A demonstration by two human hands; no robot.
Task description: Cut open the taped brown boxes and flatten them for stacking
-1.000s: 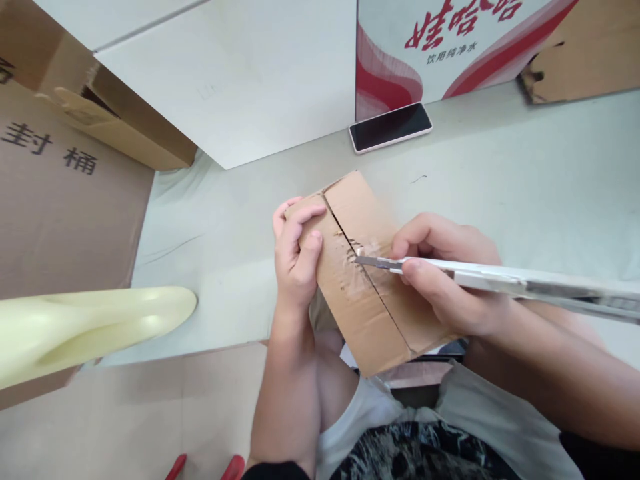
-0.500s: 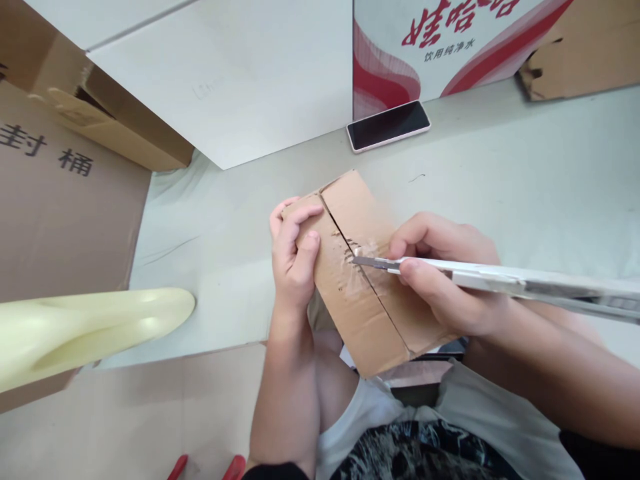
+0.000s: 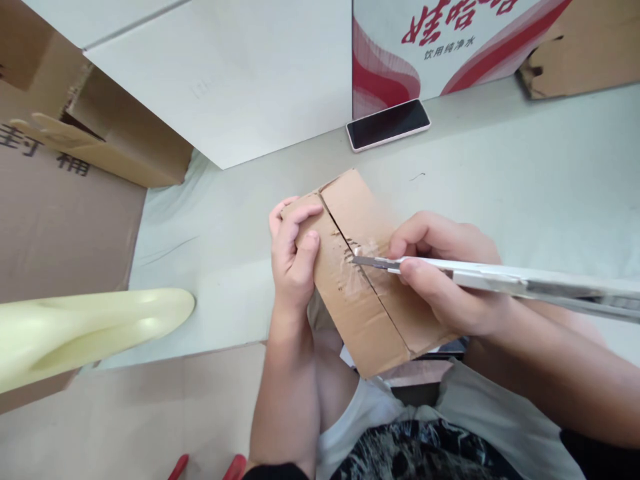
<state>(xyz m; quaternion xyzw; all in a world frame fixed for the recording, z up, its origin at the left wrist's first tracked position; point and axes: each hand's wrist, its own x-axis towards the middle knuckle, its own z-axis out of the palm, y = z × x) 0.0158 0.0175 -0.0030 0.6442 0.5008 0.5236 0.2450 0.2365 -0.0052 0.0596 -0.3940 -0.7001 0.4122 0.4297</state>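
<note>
A small brown cardboard box (image 3: 370,340) is tilted above my lap, near the table edge. My left hand (image 3: 295,250) grips its upper left side, thumb on the top flap and fingers curled over the edge. A dark seam runs between the two flaps, with torn patches and clear tape (image 3: 357,283) around its middle. My right hand (image 3: 445,267) is closed on a white utility knife (image 3: 490,275), pinched between thumb and fingers. The blade is out and its tip is at the seam, by the tape. The box's underside is hidden.
A phone (image 3: 389,125) lies on the pale table (image 3: 225,233) against a red and white carton (image 3: 385,67). A white box (image 3: 250,80) and open brown cartons (image 3: 65,213) stand left. A pale yellow curved object (image 3: 125,320) juts in from the left.
My hands, the box and the knife look almost unmoved. At the far left, the brown carton's flap has shifted downward, covering part of the printed characters.
</note>
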